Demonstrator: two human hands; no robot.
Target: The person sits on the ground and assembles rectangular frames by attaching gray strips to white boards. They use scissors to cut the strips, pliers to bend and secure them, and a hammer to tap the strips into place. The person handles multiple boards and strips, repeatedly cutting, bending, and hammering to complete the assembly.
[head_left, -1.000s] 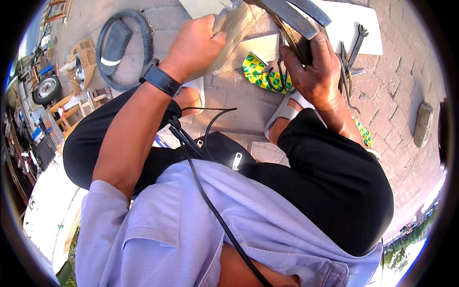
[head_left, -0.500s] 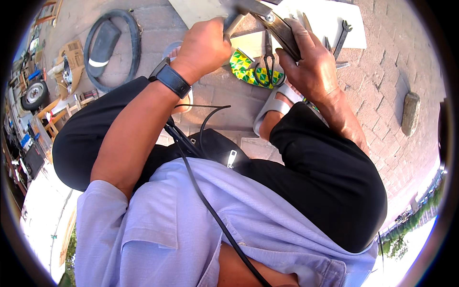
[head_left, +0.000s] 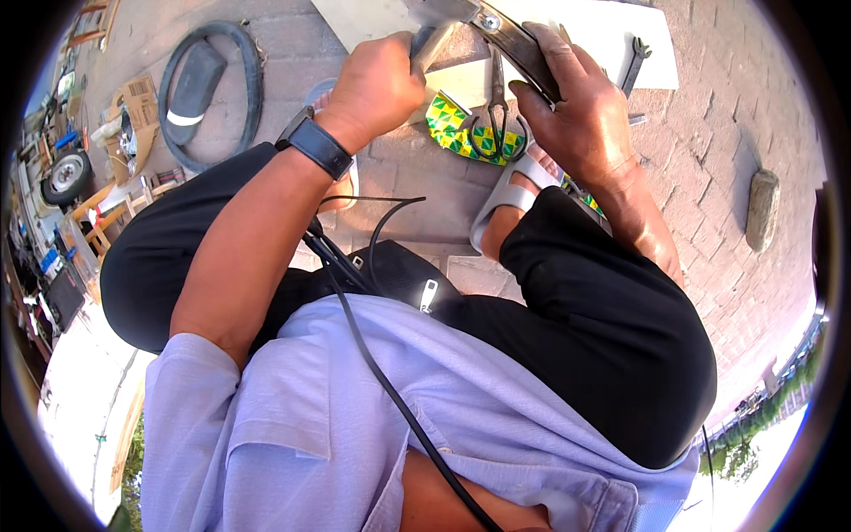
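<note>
My left hand [head_left: 377,89], with a black watch on the wrist, is closed around the grey handle of a tool [head_left: 432,40] whose head is cut off by the top edge. My right hand [head_left: 581,115] grips a dark curved strip [head_left: 519,49] with a bolt near its upper end. The tool's upper part meets the strip's bolted end. Below the hands, a pair of scissors [head_left: 496,115] lies on a green and yellow patterned cloth [head_left: 448,120] on the brick paving, beside my sandalled foot [head_left: 510,195].
A white board [head_left: 603,31] with a dark wrench [head_left: 635,60] lies beyond the hands. A black tyre [head_left: 213,80] sits at the upper left, a small wheel [head_left: 64,173] and clutter further left. A stone [head_left: 762,208] rests on the paving at right. A black pouch [head_left: 403,275] and cable [head_left: 381,372] lie in my lap.
Both hands keep their grips on the tool and the strip. The view has shifted slightly, and the scissors on the cloth now show fully between the hands.
</note>
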